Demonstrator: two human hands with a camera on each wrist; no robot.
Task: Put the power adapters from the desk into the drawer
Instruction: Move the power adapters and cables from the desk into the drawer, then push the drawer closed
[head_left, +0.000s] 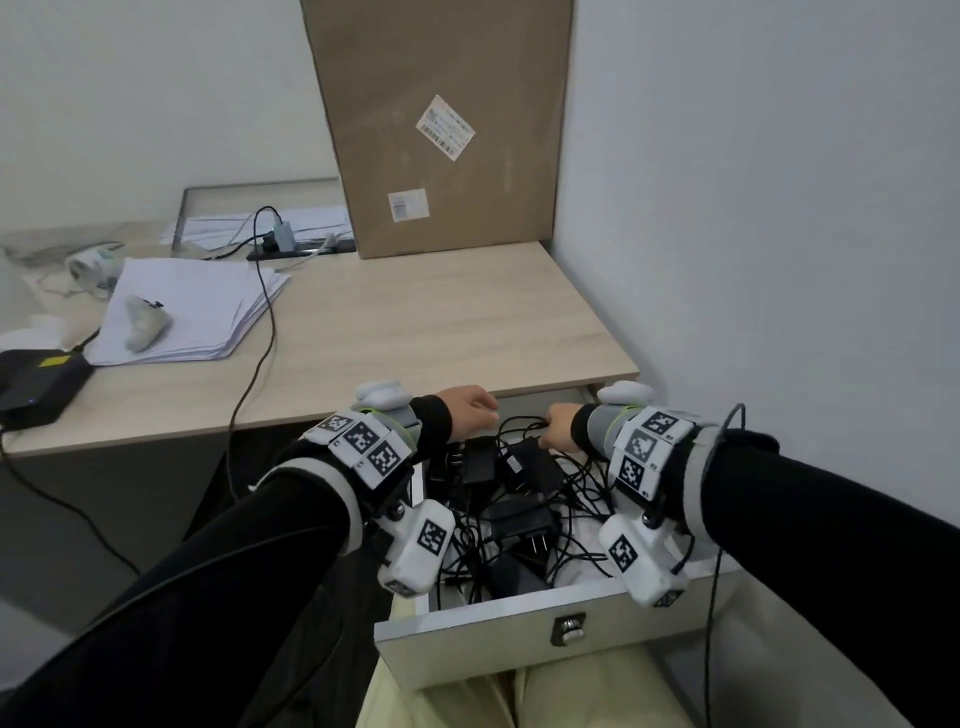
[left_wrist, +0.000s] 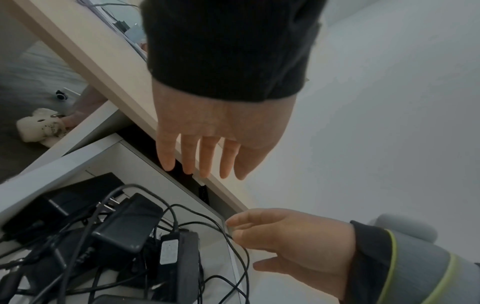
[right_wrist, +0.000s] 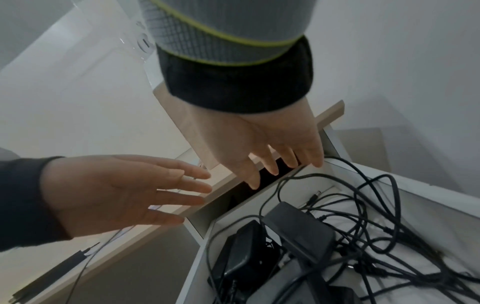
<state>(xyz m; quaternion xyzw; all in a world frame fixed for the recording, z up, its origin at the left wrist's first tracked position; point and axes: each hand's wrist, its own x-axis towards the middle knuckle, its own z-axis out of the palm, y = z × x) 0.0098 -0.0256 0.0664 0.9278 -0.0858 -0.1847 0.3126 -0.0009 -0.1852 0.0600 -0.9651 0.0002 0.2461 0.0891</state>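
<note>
Left hand (head_left: 470, 410): reached forward over the drawer's back left corner, palm down, fingers straight and spread, holding nothing.
Right hand (head_left: 558, 427): extended over the drawer's back end, fingers loosely spread; a black cord (left_wrist: 233, 242) runs against its fingertips.
Power adapters (head_left: 511, 499): black, tangled in cords, inside the open drawer (head_left: 483, 631).
Desk (head_left: 415, 327): above the drawer.

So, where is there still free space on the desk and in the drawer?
The desk is bare between the paper stack, the cardboard box and the wall. The drawer is crowded with black adapters and tangled cables; only white strips show at its right side.
</note>
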